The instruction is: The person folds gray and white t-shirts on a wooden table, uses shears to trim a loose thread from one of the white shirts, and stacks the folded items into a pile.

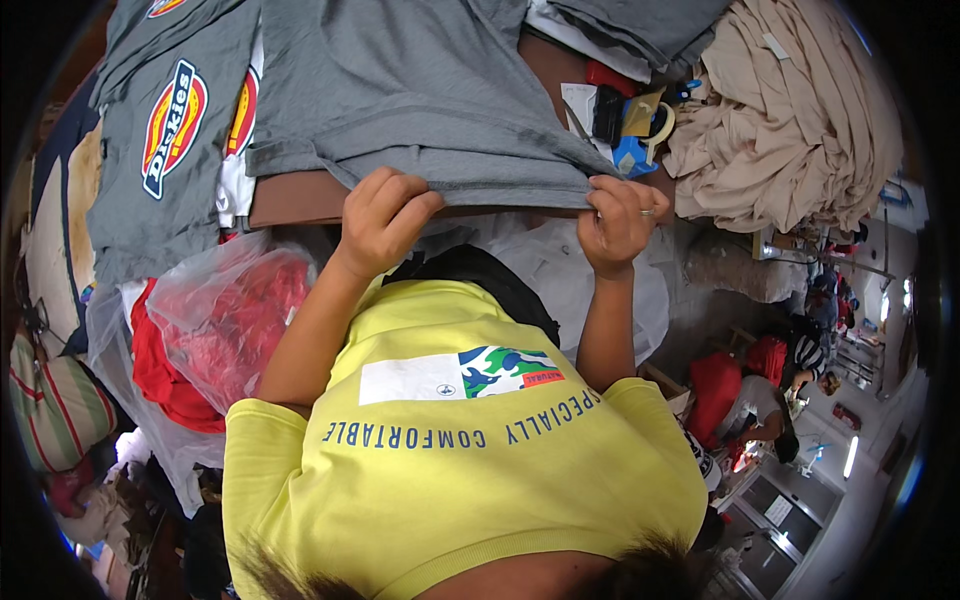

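A grey T-shirt lies spread over the brown table, its hem along the near edge. My left hand pinches the hem left of the middle, fingers curled over the cloth. At the hem's right end my right hand, with a ring on one finger, is closed on the same fabric. Between both hands the hem is drawn fairly straight. Left of it, another grey T-shirt with a red, yellow and white printed emblem hangs over the table edge.
A large heap of beige fabric stands at the right. Beside it are a tape roll and a blue box. A clear plastic bag with red cloth is below left. Other people work at the far left and right.
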Demonstrator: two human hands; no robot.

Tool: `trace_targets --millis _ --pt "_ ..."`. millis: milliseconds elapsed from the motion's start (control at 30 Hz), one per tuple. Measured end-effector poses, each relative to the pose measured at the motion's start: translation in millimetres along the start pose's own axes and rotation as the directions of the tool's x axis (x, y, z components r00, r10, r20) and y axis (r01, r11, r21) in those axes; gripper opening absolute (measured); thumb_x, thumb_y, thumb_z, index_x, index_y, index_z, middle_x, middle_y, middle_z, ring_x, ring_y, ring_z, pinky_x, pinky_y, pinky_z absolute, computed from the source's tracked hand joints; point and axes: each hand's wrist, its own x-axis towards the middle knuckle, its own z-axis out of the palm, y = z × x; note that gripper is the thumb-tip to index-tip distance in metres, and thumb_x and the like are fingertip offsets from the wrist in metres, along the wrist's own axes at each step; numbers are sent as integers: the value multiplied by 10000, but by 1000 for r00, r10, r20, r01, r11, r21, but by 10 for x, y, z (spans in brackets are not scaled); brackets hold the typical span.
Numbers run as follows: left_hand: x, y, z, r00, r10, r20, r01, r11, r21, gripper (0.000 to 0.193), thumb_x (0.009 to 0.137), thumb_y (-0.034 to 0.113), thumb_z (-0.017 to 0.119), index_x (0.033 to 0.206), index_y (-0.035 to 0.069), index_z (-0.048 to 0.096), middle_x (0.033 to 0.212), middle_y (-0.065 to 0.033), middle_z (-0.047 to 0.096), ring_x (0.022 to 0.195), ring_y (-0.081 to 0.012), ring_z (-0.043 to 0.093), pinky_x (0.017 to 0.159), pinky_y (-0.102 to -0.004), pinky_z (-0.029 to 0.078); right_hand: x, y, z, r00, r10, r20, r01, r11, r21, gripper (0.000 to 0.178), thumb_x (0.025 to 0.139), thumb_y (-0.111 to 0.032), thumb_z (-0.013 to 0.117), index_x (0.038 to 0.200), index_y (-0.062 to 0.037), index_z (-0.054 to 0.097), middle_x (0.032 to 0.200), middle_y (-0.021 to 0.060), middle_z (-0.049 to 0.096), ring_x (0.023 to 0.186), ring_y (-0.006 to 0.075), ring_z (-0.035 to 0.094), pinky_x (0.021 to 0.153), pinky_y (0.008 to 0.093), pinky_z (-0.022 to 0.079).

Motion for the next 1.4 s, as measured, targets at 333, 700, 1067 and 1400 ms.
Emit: trace_targets --millis 333,700,1067,1400 --pt "-273 -446 93 945 -270 183 233 952 200 206 647 44 620 842 74 562 871 -58 578 834 -240 553 755 -377 425 -3 -18 -91 991 75 -107 -76 997 -7 273 587 39 626 792 -120 543 846 0 632 762 182 558 771 339 344" --pt "-876 -1547 -915 564 -670 482 738 672 70 147 800 208 634 814 63 613 762 -25 625 715 -159 580 786 -298 414 -54 939 -239 574 559 598 -819 390 421 220 712 66 543 915 27 618 839 34 617 842 100 566 735 214 434" --pt "-575 -1314 -1425 334 -872 357 855 120 -505 353 885 351 569 692 57 591 601 50 517 508 -23 431 469 -192 317 -464 1493 171 387 644 659 -752 -192 630 380 828 -324 653 1004 6 586 946 63 623 841 139 579 774 244 437" --pt "-401 -1148 -1429 275 -848 453 816 -44 -577 368 886 377 560 693 65 588 581 23 536 469 -46 460 444 -196 345 -449 1593 206 385 648 657 -663 -300 686 447 838 -311 640 1085 48 538 1049 110 597 969 202 557 895 317 398"
